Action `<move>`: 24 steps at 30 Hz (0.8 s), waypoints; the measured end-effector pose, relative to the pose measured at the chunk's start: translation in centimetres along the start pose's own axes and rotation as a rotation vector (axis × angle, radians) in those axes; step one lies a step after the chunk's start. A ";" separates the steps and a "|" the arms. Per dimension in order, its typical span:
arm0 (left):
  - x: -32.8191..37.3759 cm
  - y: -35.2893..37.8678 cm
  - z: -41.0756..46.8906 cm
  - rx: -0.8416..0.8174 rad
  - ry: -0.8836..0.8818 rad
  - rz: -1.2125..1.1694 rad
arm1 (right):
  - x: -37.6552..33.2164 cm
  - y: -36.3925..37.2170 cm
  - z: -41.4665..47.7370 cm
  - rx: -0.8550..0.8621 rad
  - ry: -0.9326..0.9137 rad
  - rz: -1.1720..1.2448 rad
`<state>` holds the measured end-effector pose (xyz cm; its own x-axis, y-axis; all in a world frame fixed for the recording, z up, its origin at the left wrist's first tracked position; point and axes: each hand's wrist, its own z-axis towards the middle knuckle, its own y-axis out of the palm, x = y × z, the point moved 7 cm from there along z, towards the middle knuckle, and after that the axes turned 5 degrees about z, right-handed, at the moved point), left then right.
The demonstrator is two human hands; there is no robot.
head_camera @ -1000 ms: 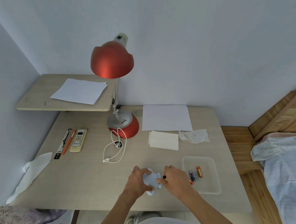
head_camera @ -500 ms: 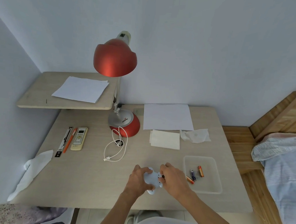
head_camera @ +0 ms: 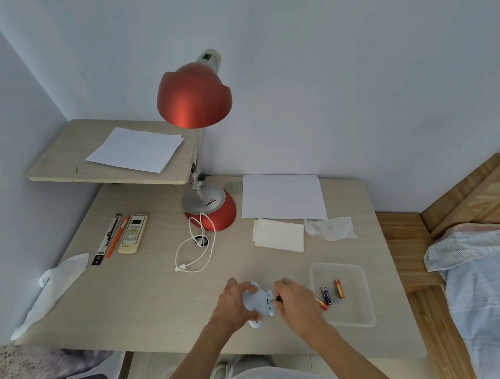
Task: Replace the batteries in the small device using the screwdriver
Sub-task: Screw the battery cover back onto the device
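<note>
A small pale blue device (head_camera: 256, 302) sits at the near middle of the desk, gripped by my left hand (head_camera: 234, 303) from its left side. My right hand (head_camera: 296, 303) holds a screwdriver (head_camera: 278, 299) whose dark tip meets the device's right side; its orange handle end (head_camera: 322, 304) sticks out behind the hand. Two batteries, one blue (head_camera: 326, 294) and one orange (head_camera: 339, 288), lie in a clear plastic tray (head_camera: 352, 319) just right of my right hand.
A red desk lamp (head_camera: 210, 207) stands at the back centre, with a white cable (head_camera: 194, 253) looped in front. A remote (head_camera: 133, 234), pens, tissues (head_camera: 278, 235) and paper (head_camera: 283, 195) lie around. A bed (head_camera: 478, 288) borders the desk's right side.
The view has shifted slightly. Both hands stay on the device; the right hand has turned a little with the screwdriver against the device's side.
</note>
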<state>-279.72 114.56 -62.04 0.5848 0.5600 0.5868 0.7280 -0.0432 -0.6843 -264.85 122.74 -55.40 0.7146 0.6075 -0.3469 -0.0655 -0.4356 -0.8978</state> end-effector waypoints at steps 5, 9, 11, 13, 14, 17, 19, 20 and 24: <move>-0.1 0.1 -0.1 0.004 0.008 0.000 | 0.1 0.1 -0.2 0.044 -0.035 0.050; 0.0 0.1 0.1 -0.010 0.022 0.012 | 1.1 0.3 -0.8 0.096 -0.009 0.115; 0.0 0.1 0.2 -0.017 0.030 0.005 | 1.8 0.1 -1.2 0.140 0.022 0.190; -0.2 0.0 0.3 -0.021 0.035 0.000 | 3.2 -0.6 -1.5 0.204 0.082 0.318; -0.3 0.0 0.3 -0.021 0.034 -0.005 | 4.1 -1.1 -1.7 0.244 0.123 0.395; -1.0 0.1 0.5 -0.015 0.038 -0.029 | 7.8 -3.3 -2.7 0.406 0.257 0.586; -1.3 0.1 0.6 -0.008 0.045 -0.031 | 11.2 -4.9 -4.0 0.529 0.361 0.648; -1.4 0.1 0.6 -0.006 0.048 -0.023 | 13.0 -5.5 -4.9 0.586 0.414 0.655; -1.6 0.1 0.7 -0.003 0.047 -0.024 | 20.1 -6.2 -9.1 0.769 0.621 0.658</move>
<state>-280.90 114.24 -63.36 0.5830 0.5215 0.6230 0.7432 -0.0326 -0.6682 -243.71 131.65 -54.32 0.5890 -0.1021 -0.8017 -0.7960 0.0982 -0.5973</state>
